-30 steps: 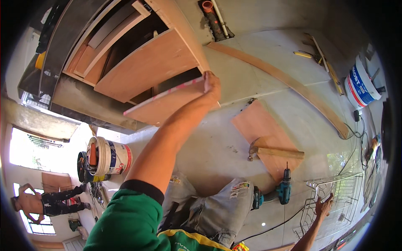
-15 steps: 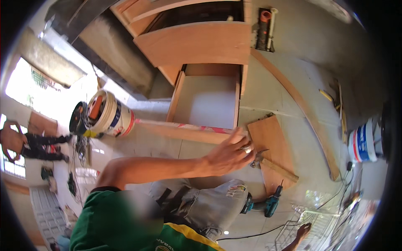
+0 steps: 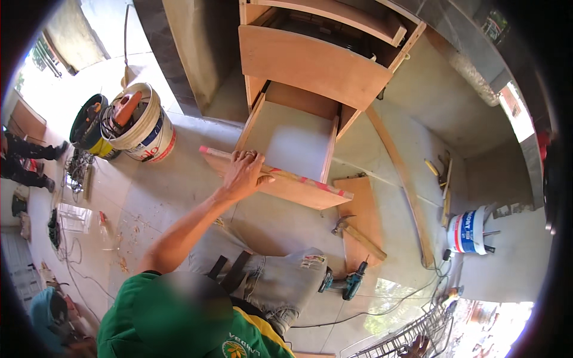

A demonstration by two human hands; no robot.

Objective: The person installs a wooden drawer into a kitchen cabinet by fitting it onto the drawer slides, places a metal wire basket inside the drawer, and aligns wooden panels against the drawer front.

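Note:
My left hand [image 3: 242, 174] is closed over the top edge of a light wooden drawer front [image 3: 298, 192], with its fingers bent over the edge and the thumb lying along it. Red marks run along that edge. The drawer [image 3: 289, 134] is pulled out of a wooden cabinet [image 3: 310, 62], and its pale bottom shows. Low at the right, my right hand [image 3: 416, 346] is dark and partly cut off by the picture's rim, beside a wire rack [image 3: 412, 328]. Its fingers are too unclear to read.
A claw hammer [image 3: 361, 240] lies on a wooden board [image 3: 358, 200], near a teal cordless drill [image 3: 354, 281]. A long wooden strip [image 3: 403, 179] lies on the floor. Buckets stand at left [image 3: 143, 128] and right [image 3: 468, 232]. Another person's legs [image 3: 27, 158] show far left.
My left hand has moved left from the drawer front's right end and now grips its top edge nearer the left. The view has turned. My right hand sits lower by the rack.

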